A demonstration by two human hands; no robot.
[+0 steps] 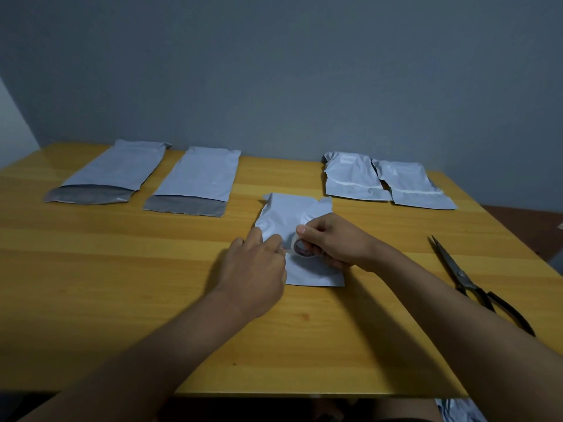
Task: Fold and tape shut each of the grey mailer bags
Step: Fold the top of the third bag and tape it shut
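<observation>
Head view: right grip curled round tape roll; left grip pinching tape end on folded mailer, lengthwise away.

One grey mailer sits folded mid-table with a small tape roll on it. Two flat open ones lie far left, and two folded, taped ones far right

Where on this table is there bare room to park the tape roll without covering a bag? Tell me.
Bare table lies left of the left hand, nearer than the two open bags. A second patch sits between the right hand and the scissors. The far right is crowded by two taped bags, and both hands cover the middle bag.
</observation>
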